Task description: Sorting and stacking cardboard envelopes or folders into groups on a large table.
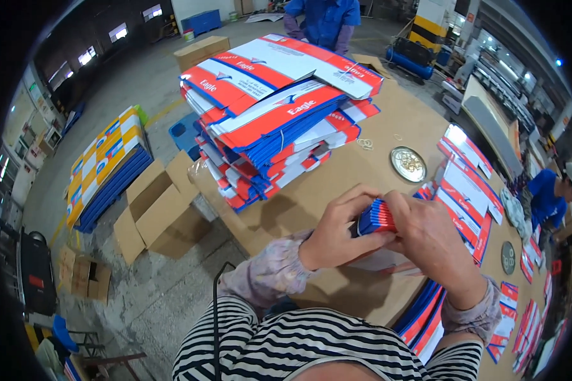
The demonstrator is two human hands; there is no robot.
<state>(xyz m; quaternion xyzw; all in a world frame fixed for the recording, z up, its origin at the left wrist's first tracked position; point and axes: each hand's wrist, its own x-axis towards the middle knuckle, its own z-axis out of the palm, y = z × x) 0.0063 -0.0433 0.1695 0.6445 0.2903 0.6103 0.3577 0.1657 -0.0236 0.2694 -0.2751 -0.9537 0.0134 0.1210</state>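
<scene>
In front of my chest, both hands grip a bundle of flat carton blanks [374, 218], printed red, white and blue, its folded edges pressed close together. My left hand [337, 230] wraps the bundle's left side, fingers over the top and thumb along the near side. From the right, my right hand [426, 232] closes over the same bundle, its fingers curled at the top edge; it hides much of the bundle. Whether a band is between the fingers, I cannot tell. Just beyond my hands stands a round metal dish [397, 154] holding several rubber bands. A few loose rubber bands [365, 144] lie nearby.
A tall pile of red-white-blue blanks [279, 95] covers the table's far left. More blanks [467, 203] lie on the right, others by my right forearm. An open cardboard box [165, 209] and yellow-white stack [108, 165] stand left. A co-worker [327, 22] stands beyond the pile.
</scene>
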